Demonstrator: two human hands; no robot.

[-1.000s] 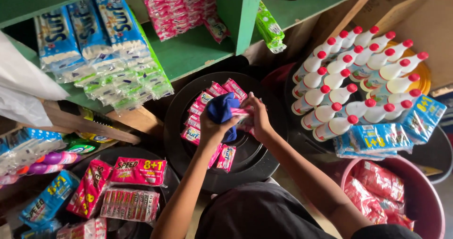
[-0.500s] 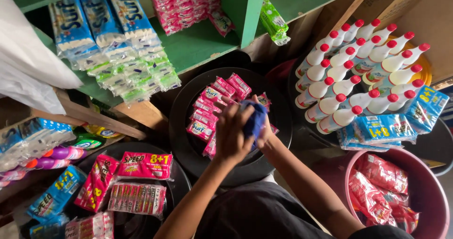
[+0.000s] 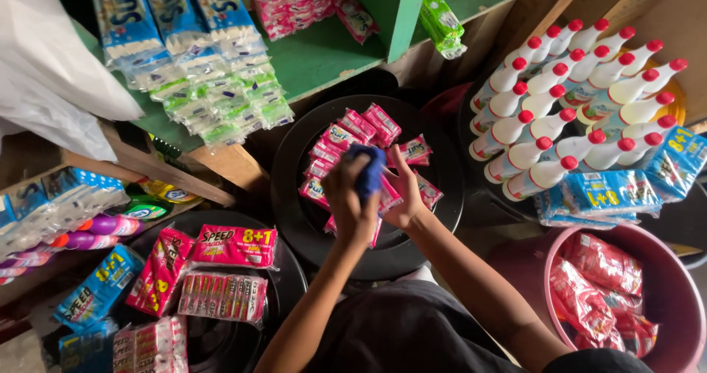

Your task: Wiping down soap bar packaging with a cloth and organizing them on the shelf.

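My left hand [image 3: 352,205] is closed around a blue cloth [image 3: 369,169] and presses it against a pink sachet pack [image 3: 388,194]. My right hand [image 3: 407,191] holds that pack from the right side. Both hands hover over a round black lid [image 3: 294,196] covered with several more pink sachet packs [image 3: 355,131]. My dark shirt fills the bottom of the view.
White bottles with red caps [image 3: 567,122] stand in a cluster at right above blue packs [image 3: 611,192]. A maroon bucket [image 3: 674,299] holds red packets. A green shelf [image 3: 324,49] carries blue and green sachet strips. Another black lid [image 3: 287,277] at left bears red packs.
The blue cloth has shifted a little across the pink pack between my hands. Both hands stay over the black lid, and the view has drifted slightly.
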